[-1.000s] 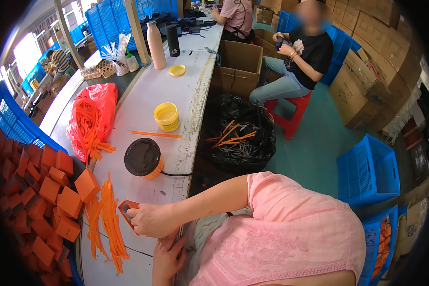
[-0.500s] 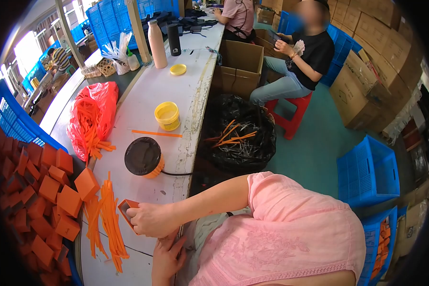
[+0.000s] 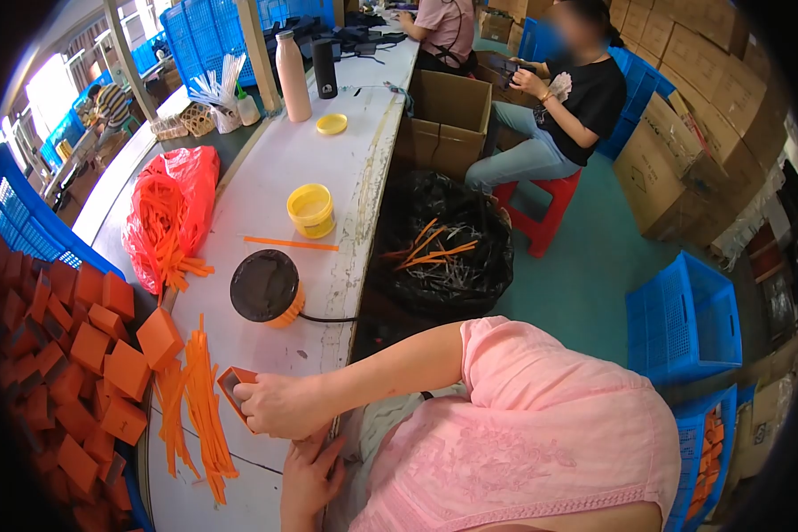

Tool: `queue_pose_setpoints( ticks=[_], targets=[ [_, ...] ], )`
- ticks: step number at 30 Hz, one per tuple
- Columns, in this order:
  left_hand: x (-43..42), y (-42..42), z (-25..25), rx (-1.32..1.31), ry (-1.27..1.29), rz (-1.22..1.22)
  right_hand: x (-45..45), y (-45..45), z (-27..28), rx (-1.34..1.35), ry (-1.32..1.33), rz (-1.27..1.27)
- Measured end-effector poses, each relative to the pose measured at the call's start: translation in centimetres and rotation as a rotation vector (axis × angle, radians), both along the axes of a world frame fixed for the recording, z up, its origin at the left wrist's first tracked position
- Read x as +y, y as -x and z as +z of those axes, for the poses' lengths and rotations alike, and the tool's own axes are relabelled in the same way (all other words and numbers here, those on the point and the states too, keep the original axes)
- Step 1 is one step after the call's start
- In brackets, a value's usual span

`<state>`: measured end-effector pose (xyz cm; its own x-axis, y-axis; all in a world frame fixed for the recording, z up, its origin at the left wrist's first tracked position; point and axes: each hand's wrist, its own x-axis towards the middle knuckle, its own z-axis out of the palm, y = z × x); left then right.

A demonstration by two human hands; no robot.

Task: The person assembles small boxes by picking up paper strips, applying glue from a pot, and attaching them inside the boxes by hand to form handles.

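My right hand (image 3: 284, 406) is closed on a small open-ended orange box (image 3: 231, 381) at the table's near edge. Its fingers grip the box wall, and a grey inside shows at the open end. My left hand (image 3: 312, 479) rests at the table edge just below my right wrist, with fingers apart and partly bent. Some of its fingertips are hidden beneath the right hand, and I see nothing in it. Loose orange strips (image 3: 206, 412) lie on the white table (image 3: 270, 355) beside the box.
Many orange boxes (image 3: 89, 350) fill a blue crate at left. A black-topped orange pot (image 3: 266, 288) with a cord, a yellow tub (image 3: 310, 211) and a red bag (image 3: 173, 191) of strips stand farther along. A black bin bag (image 3: 443, 257) and a seated co-worker (image 3: 585, 97) are beyond.
My hands and the orange box stay almost in place. The view shifts slightly. The seated co-worker's head and hands have moved a little.
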<state>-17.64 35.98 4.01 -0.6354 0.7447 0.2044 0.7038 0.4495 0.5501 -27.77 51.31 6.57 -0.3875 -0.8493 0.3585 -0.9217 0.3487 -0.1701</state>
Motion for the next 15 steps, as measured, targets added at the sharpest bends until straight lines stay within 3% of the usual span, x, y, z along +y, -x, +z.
queue_pose_setpoints(
  ticks=[15],
  targets=[
    [-0.02,0.01,-0.1,0.021,-0.001,0.001,0.05,-0.1,0.41,-0.034,-0.025,-0.013]
  ],
)
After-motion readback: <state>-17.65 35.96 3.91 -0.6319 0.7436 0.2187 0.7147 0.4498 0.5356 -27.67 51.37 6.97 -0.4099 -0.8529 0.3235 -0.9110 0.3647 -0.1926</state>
